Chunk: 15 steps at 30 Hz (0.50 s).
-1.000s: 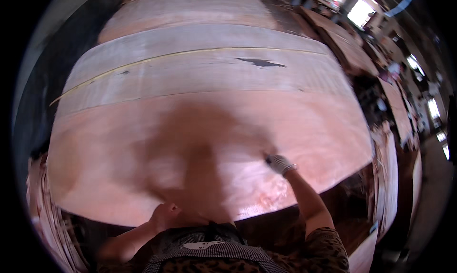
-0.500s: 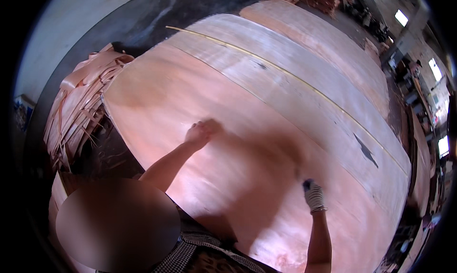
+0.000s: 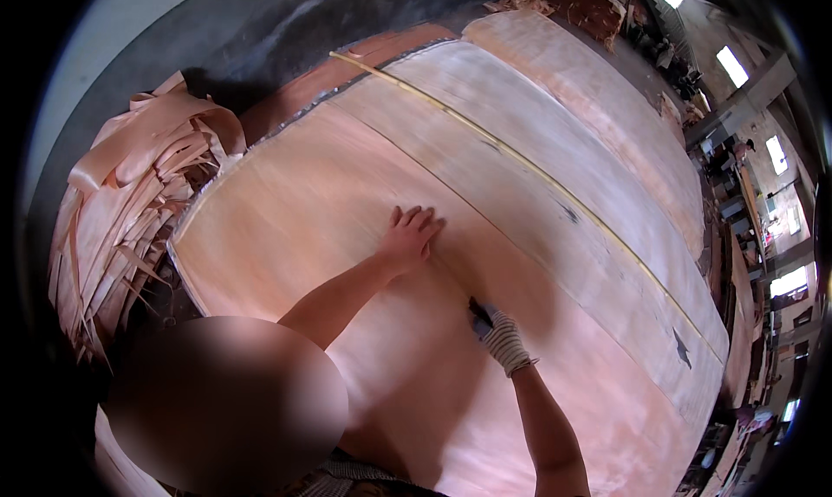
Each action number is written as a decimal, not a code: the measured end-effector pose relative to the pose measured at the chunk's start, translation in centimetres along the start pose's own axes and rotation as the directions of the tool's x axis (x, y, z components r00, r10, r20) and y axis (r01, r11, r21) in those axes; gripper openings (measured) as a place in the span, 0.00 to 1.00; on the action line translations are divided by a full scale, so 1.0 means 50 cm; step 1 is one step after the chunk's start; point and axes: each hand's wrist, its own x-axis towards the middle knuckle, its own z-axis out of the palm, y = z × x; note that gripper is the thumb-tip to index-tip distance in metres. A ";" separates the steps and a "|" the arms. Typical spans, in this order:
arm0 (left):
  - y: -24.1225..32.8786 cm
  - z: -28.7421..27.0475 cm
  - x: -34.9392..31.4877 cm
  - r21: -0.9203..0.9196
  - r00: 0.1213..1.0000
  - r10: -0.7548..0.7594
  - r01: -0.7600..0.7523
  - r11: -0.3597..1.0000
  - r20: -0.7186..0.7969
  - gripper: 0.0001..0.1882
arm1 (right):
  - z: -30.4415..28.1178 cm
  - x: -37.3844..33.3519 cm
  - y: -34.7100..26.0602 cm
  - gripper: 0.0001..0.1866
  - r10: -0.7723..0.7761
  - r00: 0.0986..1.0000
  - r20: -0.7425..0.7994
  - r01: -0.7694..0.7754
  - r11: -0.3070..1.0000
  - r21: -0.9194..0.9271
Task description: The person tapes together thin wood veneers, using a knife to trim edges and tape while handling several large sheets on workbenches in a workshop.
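The gloved right hand [image 3: 505, 341] clenches a dark tool [image 3: 479, 318] near the splayed left hand [image 3: 409, 237], so slipping could scratch the veneer [image 3: 295, 198].

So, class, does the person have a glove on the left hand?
No, the left hand is bare, while the right hand wears a pale striped glove.
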 end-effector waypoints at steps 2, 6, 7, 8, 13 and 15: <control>-0.091 0.000 0.057 0.018 0.998 -0.046 0.047 0.999 -0.041 0.26 | 0.028 0.066 0.016 0.07 0.121 0.992 0.021 -0.123 0.973 0.193; -0.339 -0.020 0.131 0.079 0.965 -0.181 0.199 0.977 -0.190 0.25 | 0.033 0.090 -0.021 0.05 0.355 0.902 0.244 -0.424 0.627 0.654; -0.396 -0.025 0.145 0.091 0.951 -0.203 0.229 0.969 -0.232 0.24 | 0.033 0.094 -0.016 0.05 0.331 0.905 0.266 -0.418 0.582 0.697; -0.449 -0.032 0.157 0.084 0.941 -0.213 0.242 0.967 -0.262 0.24 | 0.031 0.105 -0.019 0.06 0.393 0.870 0.297 -0.484 0.569 0.665; -0.616 -0.073 0.207 0.048 0.904 -0.296 0.326 0.944 -0.308 0.24 | 0.026 0.261 -0.170 0.12 0.446 0.887 0.121 -0.459 0.819 0.345; -0.630 -0.086 0.219 0.026 0.903 -0.331 0.351 0.936 -0.276 0.24 | 0.053 0.399 -0.234 0.10 0.228 0.973 0.025 -0.229 0.969 0.089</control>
